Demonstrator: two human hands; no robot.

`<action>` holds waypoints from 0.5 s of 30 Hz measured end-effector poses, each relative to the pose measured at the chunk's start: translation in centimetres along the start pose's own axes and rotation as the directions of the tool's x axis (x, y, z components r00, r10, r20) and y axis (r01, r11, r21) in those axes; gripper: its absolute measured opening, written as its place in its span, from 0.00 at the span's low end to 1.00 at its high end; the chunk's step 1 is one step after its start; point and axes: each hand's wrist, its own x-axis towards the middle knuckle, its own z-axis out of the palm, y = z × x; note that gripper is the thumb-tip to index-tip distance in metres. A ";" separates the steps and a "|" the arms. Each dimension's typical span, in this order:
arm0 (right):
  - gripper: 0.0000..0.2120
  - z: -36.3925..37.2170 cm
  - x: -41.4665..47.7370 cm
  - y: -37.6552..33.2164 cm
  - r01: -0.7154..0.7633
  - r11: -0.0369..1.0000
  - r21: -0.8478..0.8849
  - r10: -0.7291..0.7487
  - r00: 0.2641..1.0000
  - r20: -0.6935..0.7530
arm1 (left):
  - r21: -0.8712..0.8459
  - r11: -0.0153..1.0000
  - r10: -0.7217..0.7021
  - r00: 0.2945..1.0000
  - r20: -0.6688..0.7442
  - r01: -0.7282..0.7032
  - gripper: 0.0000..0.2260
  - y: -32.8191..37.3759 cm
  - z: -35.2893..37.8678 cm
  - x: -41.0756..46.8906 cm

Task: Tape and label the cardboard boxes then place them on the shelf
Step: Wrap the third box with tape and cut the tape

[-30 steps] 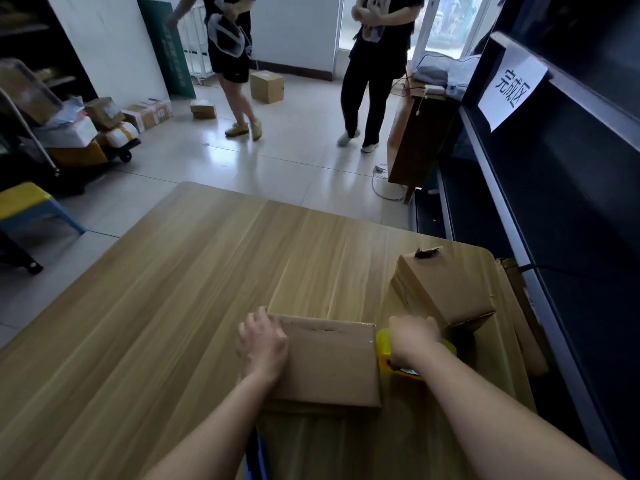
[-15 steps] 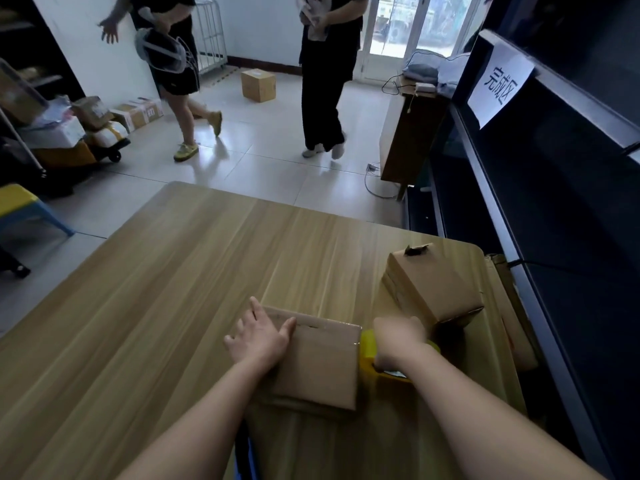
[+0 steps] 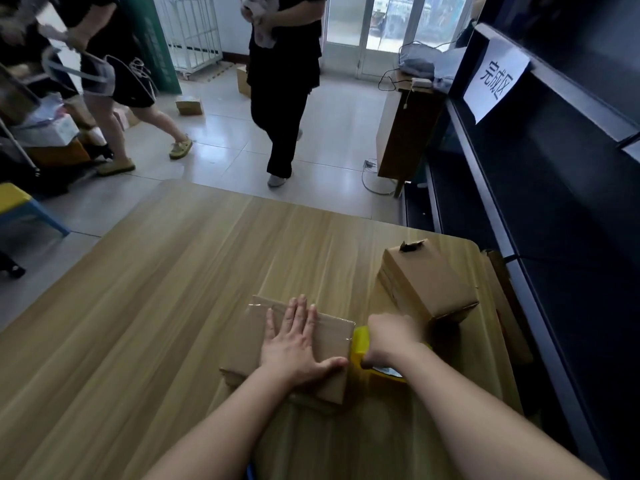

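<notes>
A flat cardboard box (image 3: 249, 336) lies on the wooden table (image 3: 166, 306) in front of me, with clear tape along its far edge. My left hand (image 3: 296, 341) presses flat on its top, fingers straight. My right hand (image 3: 389, 336) grips a yellow tape dispenser (image 3: 360, 344) held against the box's right side. A second cardboard box (image 3: 429, 282) stands tilted at the table's right edge, a dark torn spot on its top. The dark shelf (image 3: 540, 209) runs along the right, with a white paper sign (image 3: 495, 81) on it.
Two people stand on the tiled floor beyond the table, one (image 3: 284, 81) facing it, one (image 3: 114, 84) walking at the left. Small boxes (image 3: 188, 105) lie on the floor. A wooden cabinet (image 3: 405, 126) stands by the shelf. A loaded cart (image 3: 52, 133) and a yellow stool (image 3: 14, 202) are at the left.
My left hand has slid from the box's left edge onto its top and now lies flat. The right hand with the dispenser stays at the right side. The people have shifted.
</notes>
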 end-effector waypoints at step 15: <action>0.33 -1.1 -0.2 -3.0 0.107 0.885 0.453 -0.141 0.989 0.041 | 0.077 0.987 0.140 0.990 0.030 -0.142 0.37 -3.4 -1.5 -0.1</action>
